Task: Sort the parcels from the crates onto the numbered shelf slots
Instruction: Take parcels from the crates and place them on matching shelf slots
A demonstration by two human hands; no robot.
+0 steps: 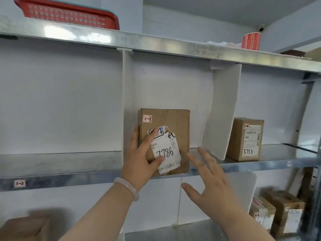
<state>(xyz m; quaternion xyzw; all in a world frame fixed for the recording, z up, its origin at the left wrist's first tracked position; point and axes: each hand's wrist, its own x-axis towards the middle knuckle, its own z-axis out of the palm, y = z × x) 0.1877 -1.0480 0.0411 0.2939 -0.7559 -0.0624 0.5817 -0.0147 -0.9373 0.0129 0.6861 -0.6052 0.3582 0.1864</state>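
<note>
A brown cardboard parcel stands upright on the metal shelf, in the middle slot between two white dividers. It carries a small "1-3" sticker and a torn white label reading 7786. My left hand holds the parcel's left edge, thumb and index finger lying on the label. My right hand hovers just right of the parcel with fingers spread, touching nothing. A bracelet sits on my left wrist.
A second parcel marked "1-4" and 3753 stands in the slot to the right. The shelf lip bears a "1-2" tag at left. A red basket and a red tape roll sit on top. More boxes lie below right.
</note>
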